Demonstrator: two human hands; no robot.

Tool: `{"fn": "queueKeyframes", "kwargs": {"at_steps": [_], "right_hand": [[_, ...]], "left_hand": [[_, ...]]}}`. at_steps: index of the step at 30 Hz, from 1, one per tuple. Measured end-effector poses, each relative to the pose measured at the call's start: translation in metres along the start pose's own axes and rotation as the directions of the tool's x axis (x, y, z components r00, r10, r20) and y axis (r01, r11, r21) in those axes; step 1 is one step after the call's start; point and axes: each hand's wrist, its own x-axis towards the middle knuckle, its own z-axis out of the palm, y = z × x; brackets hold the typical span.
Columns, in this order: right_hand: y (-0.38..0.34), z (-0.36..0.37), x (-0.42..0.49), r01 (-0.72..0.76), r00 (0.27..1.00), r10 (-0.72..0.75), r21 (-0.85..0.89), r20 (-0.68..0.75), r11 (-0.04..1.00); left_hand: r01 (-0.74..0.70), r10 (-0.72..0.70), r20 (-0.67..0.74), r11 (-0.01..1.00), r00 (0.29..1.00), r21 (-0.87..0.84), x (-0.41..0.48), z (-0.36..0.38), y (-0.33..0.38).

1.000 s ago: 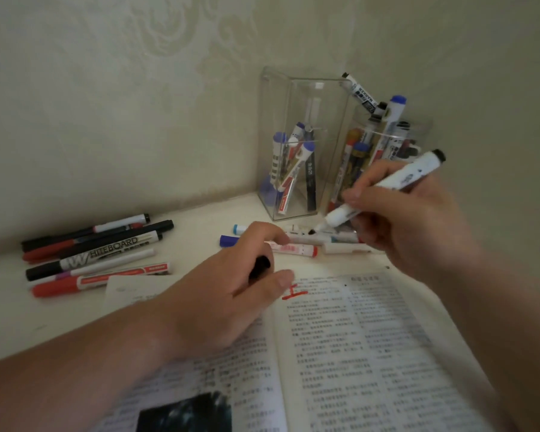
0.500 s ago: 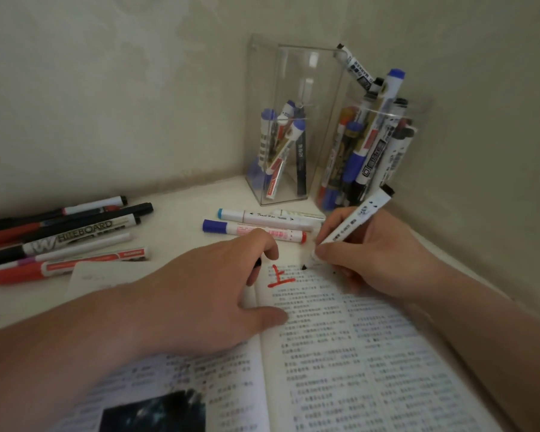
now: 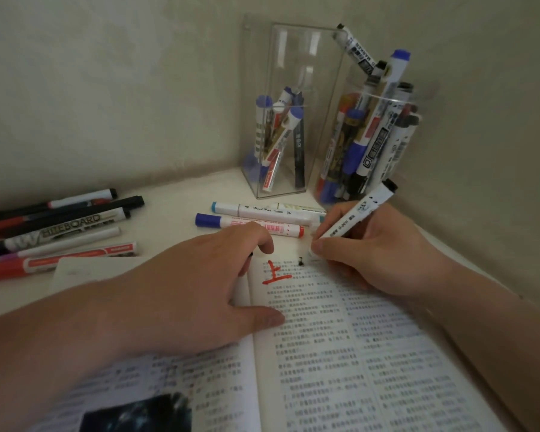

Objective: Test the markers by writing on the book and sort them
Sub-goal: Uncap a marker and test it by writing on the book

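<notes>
I see the right hand (image 3: 384, 254) pinching a white marker (image 3: 356, 218) between thumb and fingers, its black end pointing up and away. Its tip is hidden behind the fingertips, just beside a small black mark (image 3: 300, 261) at the top of the right page of the open book (image 3: 340, 353). A red character (image 3: 276, 274) sits on that page to the left of the mark. The left hand (image 3: 194, 285) rests on the left page, thumb laid straight across the gutter. Its fingers curl over a dark piece (image 3: 250, 254) (too little shows for me to say what it is). Beyond the book, two loose markers (image 3: 247, 224) lie side by side on the table (image 3: 175, 194). Behind them a square clear holder (image 3: 293, 57) and a round clear cup (image 3: 368, 95) each hold markers. More markers (image 3: 60, 232) lie in a row at far left.
</notes>
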Motion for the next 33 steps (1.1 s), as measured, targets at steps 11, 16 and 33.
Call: {"fn": "queueKeyframes", "kwargs": {"at_steps": [11, 16, 33], "right_hand": [[0.001, -0.002, 0.002, -0.035, 0.998, 0.031, -0.072, -0.054, 0.997], [0.001, 0.0, 0.0, -0.008, 0.999, 0.009, 0.023, -0.031, 1.0], [0.004, -0.003, -0.001, 0.047, 0.999, -0.047, -0.013, -0.005, 0.999]], "left_hand": [[0.008, -0.008, -0.039, 1.0, 0.999, -0.007, 0.002, 0.004, -0.004], [0.003, -0.003, -0.054, 1.0, 0.999, 0.005, 0.003, 0.004, -0.008], [-0.039, 0.041, -0.116, 0.999, 0.992, 0.018, 0.004, 0.01, -0.012]]}}
